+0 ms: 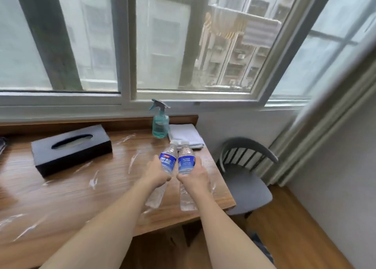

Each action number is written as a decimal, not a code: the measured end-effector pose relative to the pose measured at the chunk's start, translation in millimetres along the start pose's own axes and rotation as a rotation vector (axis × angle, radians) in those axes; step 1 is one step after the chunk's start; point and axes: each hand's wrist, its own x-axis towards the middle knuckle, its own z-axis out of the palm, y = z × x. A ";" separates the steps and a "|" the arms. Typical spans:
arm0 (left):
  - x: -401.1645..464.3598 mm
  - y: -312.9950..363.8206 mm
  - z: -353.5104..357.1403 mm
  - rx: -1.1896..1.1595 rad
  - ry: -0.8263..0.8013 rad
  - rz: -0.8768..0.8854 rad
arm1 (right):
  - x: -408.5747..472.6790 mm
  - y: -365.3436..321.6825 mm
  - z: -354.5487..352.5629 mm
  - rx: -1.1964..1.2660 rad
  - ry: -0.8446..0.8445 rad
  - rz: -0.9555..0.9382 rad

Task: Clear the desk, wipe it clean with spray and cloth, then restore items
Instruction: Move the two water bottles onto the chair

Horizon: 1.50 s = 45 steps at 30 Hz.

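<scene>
Bottles of water, one gripped in each hand, hover over the bench near its right edge; left hand and right hand clench the labelled middles; likely light, thin-walled, slippery.

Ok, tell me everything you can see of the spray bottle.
The spray bottle stands upright at the back of the wooden desk, below the window. Its rounded, see-through teal body looks like plastic and seems to hold liquid; a teal and grey trigger head tops a slim neck. A folded white cloth lies right beside it, at least very close. Neither hand touches it.
</scene>
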 end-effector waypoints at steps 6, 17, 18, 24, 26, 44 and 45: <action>7.2 95.9 102.3 -0.103 -0.058 0.092 | 41.6 99.0 -86.1 0.107 0.078 0.029; 47.8 214.6 243.2 -0.249 -0.272 0.219 | 112.0 216.1 -183.1 0.238 0.226 0.179; 55.6 223.1 252.7 -0.258 -0.295 0.229 | 120.1 223.9 -189.0 0.250 0.234 0.191; 106.8 271.7 310.2 -0.257 -0.417 0.307 | 178.3 271.5 -220.6 0.373 0.261 0.299; 120.2 286.1 329.4 -0.249 -0.439 0.332 | 197.4 287.7 -228.4 0.387 0.287 0.335; 195.6 338.6 482.2 -0.222 -0.159 0.081 | 362.6 435.6 -246.1 0.314 -0.069 0.234; 201.4 337.6 488.4 -0.224 -0.142 0.068 | 372.7 440.6 -238.9 0.316 -0.087 0.219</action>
